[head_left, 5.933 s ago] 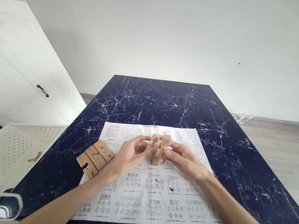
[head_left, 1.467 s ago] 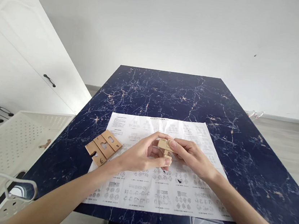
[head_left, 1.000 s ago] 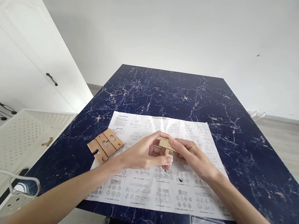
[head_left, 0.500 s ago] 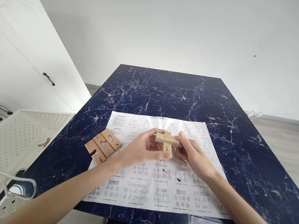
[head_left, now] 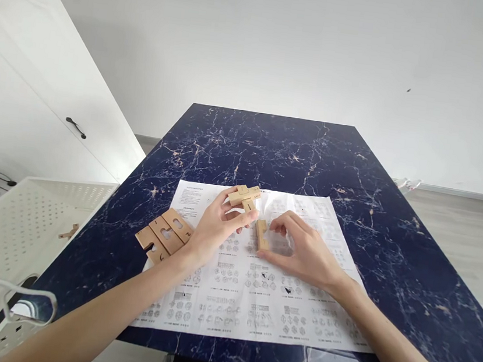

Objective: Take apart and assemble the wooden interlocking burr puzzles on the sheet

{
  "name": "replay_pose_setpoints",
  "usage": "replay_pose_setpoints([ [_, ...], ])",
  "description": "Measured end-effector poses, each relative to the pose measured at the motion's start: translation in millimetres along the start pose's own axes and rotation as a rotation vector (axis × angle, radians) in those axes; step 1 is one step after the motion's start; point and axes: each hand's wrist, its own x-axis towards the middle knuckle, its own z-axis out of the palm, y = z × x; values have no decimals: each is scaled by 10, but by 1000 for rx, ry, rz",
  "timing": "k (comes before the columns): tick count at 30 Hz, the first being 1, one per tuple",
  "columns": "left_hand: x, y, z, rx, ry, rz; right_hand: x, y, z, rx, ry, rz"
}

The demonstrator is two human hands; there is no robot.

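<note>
My left hand [head_left: 214, 222] is closed around a partly joined wooden burr puzzle [head_left: 243, 198], made of interlocked blocks with small dark marks on them. It holds the puzzle tilted above the printed sheet. To its right, a single notched wooden block [head_left: 261, 236] shows its cut-outs facing right. My right hand [head_left: 304, 244] curls round that block, thumb at the near end and index finger by the far part. Whether the block rests on the paper or is slightly raised is hard to see. Flat wooden plates [head_left: 164, 233] with numbers and cut-out slots lie left of my left wrist.
The creased printed sheet [head_left: 216, 319] with small diagrams covers the near part of the dark blue marbled table [head_left: 245, 152]. A white perforated basket [head_left: 53, 211] stands at the left, with a wooden piece [head_left: 68, 231] in it. White cabinets [head_left: 36, 91] rise behind it.
My left hand has moved the puzzle up and left, turning it. The right hand has let go of the puzzle and is now at the notched block, which was not visible before.
</note>
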Motion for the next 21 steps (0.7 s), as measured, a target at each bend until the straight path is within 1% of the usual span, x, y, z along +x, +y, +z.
replay_pose_setpoints([
  [3,-24,21,16,18,-14,6,-5,-6,24,-60,-41,-80],
  [5,-37,30,26,38,-13,13,-1,-18,30,-36,-28,-70],
  [6,-42,32,30,50,-10,20,3,-25,26,6,-22,-38],
  [8,-46,30,34,69,-4,33,15,-44,-1,148,-6,75],
  [10,-46,20,34,78,-8,39,31,-62,-49,345,20,197],
  [13,-43,-5,27,96,-23,50,50,-76,-127,589,36,315],
  [16,-47,-29,18,119,-44,61,57,-55,-162,779,19,364],
  [19,-56,-42,16,137,-60,66,60,-15,-147,1025,-8,371],
  [21,-62,-43,18,141,-69,73,68,3,-131,1144,-30,375],
])
